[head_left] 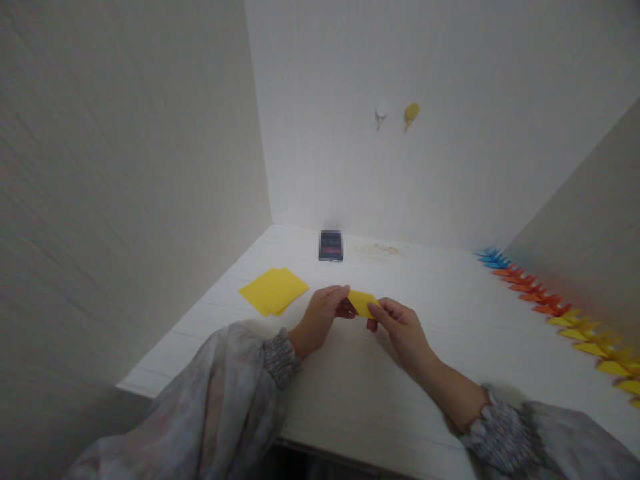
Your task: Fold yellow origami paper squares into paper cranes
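A small folded piece of yellow paper (362, 303) is held up between my two hands, over the middle of the white table. My left hand (323, 317) pinches its left end, with the thumb on top and the other fingers partly hidden behind. At the right end, my right hand (397, 327) grips it between thumb and fingers. Flat on the table to the left of my hands lie yellow paper sheets (273, 291), overlapping one another.
A dark box-like item (331, 245), blurred out, stands near the back wall. Along the right wall runs a row of folded paper pieces in blue, red and yellow (553, 303). Two hooks (411, 112) are fixed to the back wall. The table's front edge (340, 453) is close to me.
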{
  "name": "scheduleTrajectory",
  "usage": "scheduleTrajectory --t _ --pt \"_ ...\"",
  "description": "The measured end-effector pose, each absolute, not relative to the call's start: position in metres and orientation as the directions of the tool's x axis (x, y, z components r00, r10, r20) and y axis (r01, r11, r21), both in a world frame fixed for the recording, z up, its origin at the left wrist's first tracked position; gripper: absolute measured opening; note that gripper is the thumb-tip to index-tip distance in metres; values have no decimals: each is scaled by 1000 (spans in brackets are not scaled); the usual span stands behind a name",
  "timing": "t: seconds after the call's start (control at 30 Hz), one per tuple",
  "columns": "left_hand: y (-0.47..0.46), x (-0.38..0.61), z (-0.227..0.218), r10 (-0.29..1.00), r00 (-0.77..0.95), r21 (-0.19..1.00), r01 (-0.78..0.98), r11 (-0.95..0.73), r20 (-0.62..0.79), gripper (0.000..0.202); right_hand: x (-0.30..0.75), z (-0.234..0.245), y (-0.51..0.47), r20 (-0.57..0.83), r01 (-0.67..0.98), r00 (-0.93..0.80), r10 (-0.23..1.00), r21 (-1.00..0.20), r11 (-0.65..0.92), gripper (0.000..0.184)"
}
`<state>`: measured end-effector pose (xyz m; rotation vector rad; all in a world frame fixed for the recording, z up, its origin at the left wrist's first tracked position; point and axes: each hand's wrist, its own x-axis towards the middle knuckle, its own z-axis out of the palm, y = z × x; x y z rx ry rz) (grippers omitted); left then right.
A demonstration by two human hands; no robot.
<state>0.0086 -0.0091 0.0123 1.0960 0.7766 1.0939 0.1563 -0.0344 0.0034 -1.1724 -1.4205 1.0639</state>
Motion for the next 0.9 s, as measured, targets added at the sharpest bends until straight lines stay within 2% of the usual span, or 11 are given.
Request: scheduleTrajectory --t 0.2,0.33,0.43,0.53,0.7,0.9 --pt "-7 8 12 961 274 972 -234 20 46 37 159 5 -33 149 189 -71 986 -969 160 31" --pt "-2 6 9 971 217 988 -137 -69 98 34 164 1 -30 109 210 -106 988 -969 130 32" --pt "0 4 5 935 332 991 15 -133 121 38 167 -2 -29 89 290 -146 985 -948 129 30" --pt "1 3 0 887 448 974 126 -186 112 31 168 -3 -29 115 381 -149 982 -910 164 26" --pt "2 3 -4 882 452 962 156 -224 132 28 170 -1 -28 203 429 -146 968 -869 247 22" --pt "1 4 -8 859 488 943 190 -275 152 27 170 4 -29 200 466 -189 961 -844 267 24"
